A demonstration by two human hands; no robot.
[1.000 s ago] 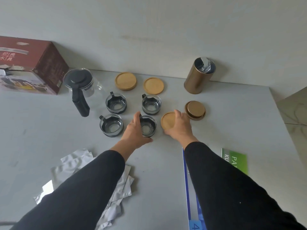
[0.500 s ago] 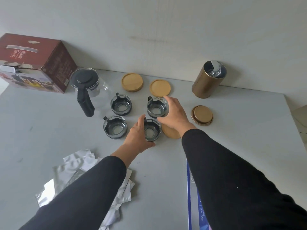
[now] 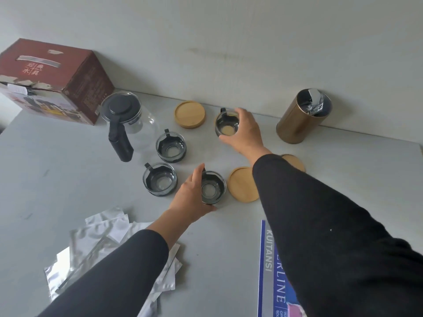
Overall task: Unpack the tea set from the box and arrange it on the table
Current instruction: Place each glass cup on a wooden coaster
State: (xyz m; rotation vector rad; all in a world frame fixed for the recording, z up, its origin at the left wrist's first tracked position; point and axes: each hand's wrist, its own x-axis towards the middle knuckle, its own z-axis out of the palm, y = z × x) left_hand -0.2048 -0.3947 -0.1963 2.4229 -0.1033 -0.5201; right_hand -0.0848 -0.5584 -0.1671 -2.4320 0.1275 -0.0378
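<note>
My right hand (image 3: 246, 132) grips a glass cup (image 3: 226, 124) over a wooden coaster at the back; the coaster shows through the glass. My left hand (image 3: 191, 197) is wrapped around the near glass cup (image 3: 212, 187), which stands on the grey table (image 3: 68, 179). Two more cups (image 3: 171, 147) (image 3: 159, 179) stand to the left. A bare coaster (image 3: 190, 114) lies at the back, another coaster (image 3: 243, 184) beside the near cup. The glass teapot (image 3: 123, 120) with its black lid and handle stands at the left. The red box (image 3: 52, 81) sits in the far left corner.
A golden tin (image 3: 302, 116) stands open at the back right against the wall, and its lid (image 3: 294, 161) lies partly hidden behind my right sleeve. Silver foil sachets (image 3: 100, 243) are strewn at the near left. A blue printed sheet (image 3: 272, 271) lies at the near right.
My right hand left the near coaster, took hold of the back right cup and carried it back onto the far coaster. My left hand stayed on the near cup.
</note>
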